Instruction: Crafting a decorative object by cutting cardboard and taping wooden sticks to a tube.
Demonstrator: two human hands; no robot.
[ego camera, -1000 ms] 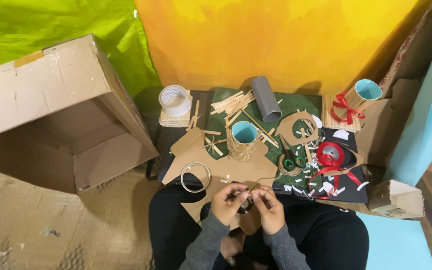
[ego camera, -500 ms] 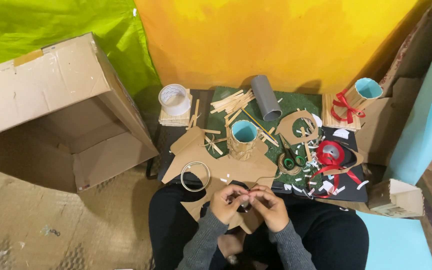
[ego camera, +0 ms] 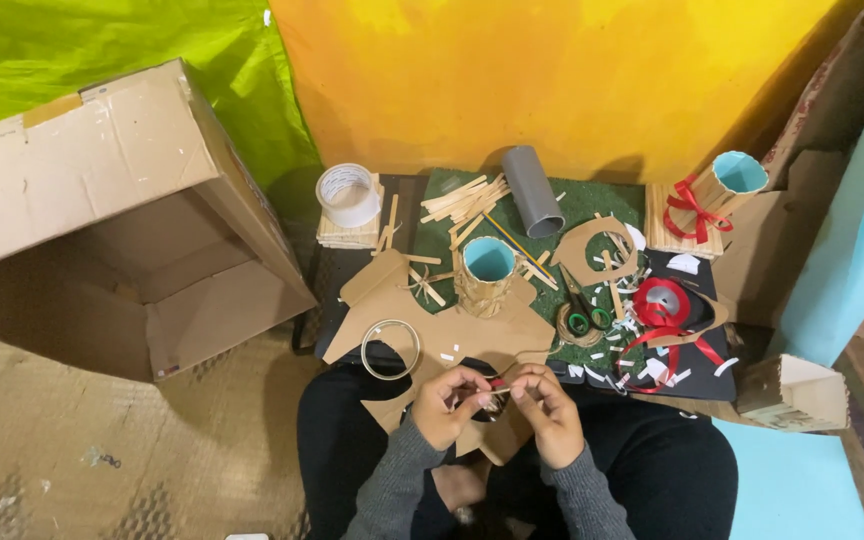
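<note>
My left hand (ego camera: 444, 405) and my right hand (ego camera: 550, 412) meet over my lap, fingertips pinched together on a small thin craft piece with a red bit (ego camera: 497, 385). What exactly it is stays too small to tell. Just beyond the hands lie brown cardboard cut-outs (ego camera: 492, 335) and a clear tape ring (ego camera: 390, 349). A stick-covered cup with a blue inside (ego camera: 485, 275) stands upright behind them.
A big open cardboard box (ego camera: 122, 220) lies on its side at left. On the low table: white tape roll (ego camera: 348, 194), loose wooden sticks (ego camera: 467, 200), grey tube (ego camera: 532, 190), green-handled scissors (ego camera: 584, 312), red ribbon spool (ego camera: 662, 303), ribbon-tied cup (ego camera: 717, 190). A small box (ego camera: 792, 393) sits at right.
Both hands stay together over the lap, with only small finger movements on the little piece. Nothing else has moved.
</note>
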